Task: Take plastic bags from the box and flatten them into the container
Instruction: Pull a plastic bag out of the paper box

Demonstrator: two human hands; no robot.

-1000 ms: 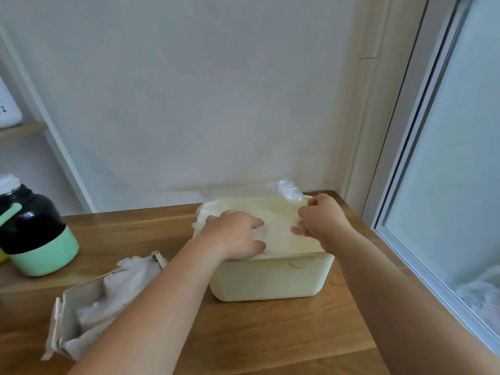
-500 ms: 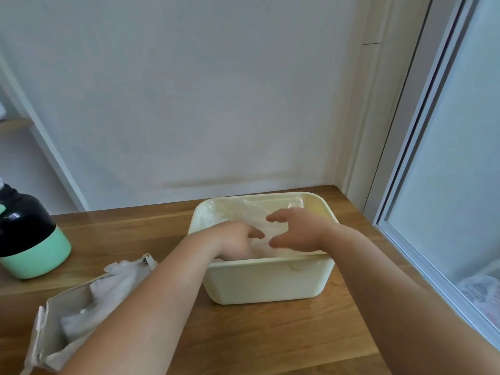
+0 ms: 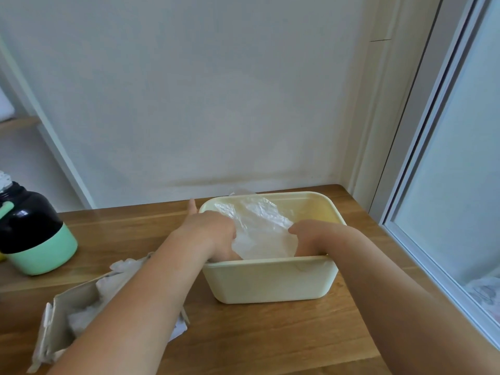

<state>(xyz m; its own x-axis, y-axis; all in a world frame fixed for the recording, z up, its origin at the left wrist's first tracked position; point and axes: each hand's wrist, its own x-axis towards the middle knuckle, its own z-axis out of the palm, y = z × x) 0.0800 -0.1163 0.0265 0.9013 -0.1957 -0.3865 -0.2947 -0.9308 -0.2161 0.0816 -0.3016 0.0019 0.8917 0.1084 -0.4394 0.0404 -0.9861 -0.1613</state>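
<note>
Bag: clear crinkled plastic bag (image 3: 259,228), spread between the left grip (image 3: 213,234) and the right grip (image 3: 308,236), touching both, its far edge just over the back rim.
Container: pale yellow rectangular plastic container (image 3: 270,280), upright and open on the wooden table (image 3: 270,336), both grips inside it.
Box: grey cardboard box (image 3: 73,307), open, near and left of the left grip, holding crumpled white plastic bags (image 3: 121,269).

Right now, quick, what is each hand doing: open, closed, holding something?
Left hand: down in the container against the plastic bag; grip cannot be told.
Right hand: likewise, fingers hidden; cannot be told.
</note>
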